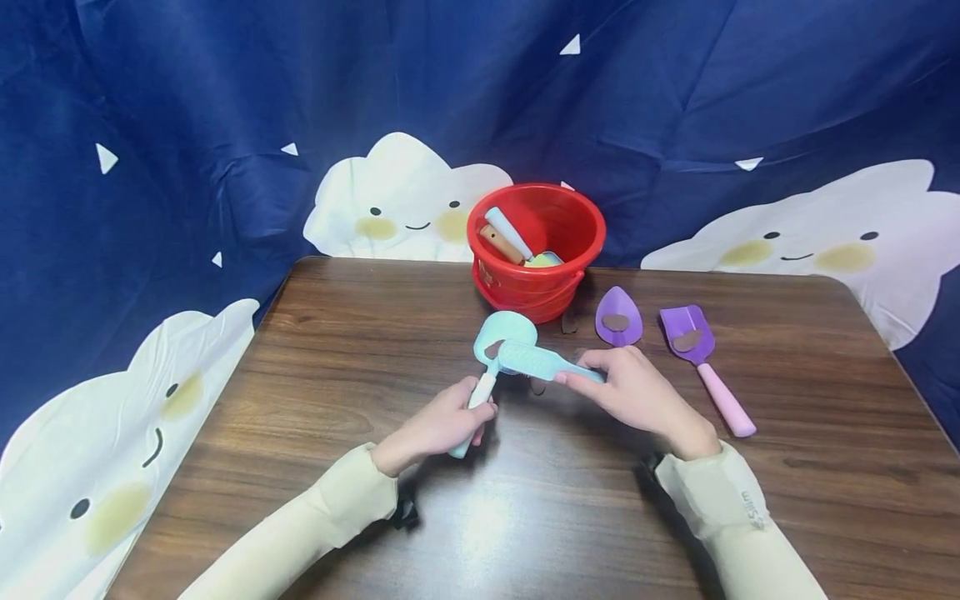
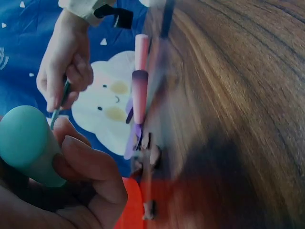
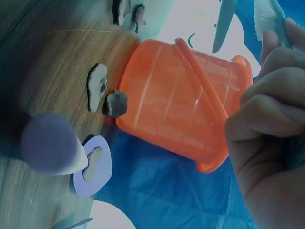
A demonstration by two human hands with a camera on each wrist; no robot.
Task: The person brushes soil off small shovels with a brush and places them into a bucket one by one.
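The pale-blue scoop (image 1: 516, 325) is on the near side of the red bucket (image 1: 536, 293), its handle gripped in the left hand (image 1: 441, 419); the right hand (image 1: 637, 392) pinches a blue paddle (image 1: 532, 360). Only my head view shows tool handles (image 1: 507, 232) inside the bucket; the right wrist view gives me lumps (image 3: 96, 85) on the worktop (image 3: 57, 67) closer up, the left the scoop's rounded green handle end (image 2: 24, 136).

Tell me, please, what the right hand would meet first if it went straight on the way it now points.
Most likely the scoop held in the left hand: the blue tool in the right hand overlaps it in the head view, though whether they touch is unclear.
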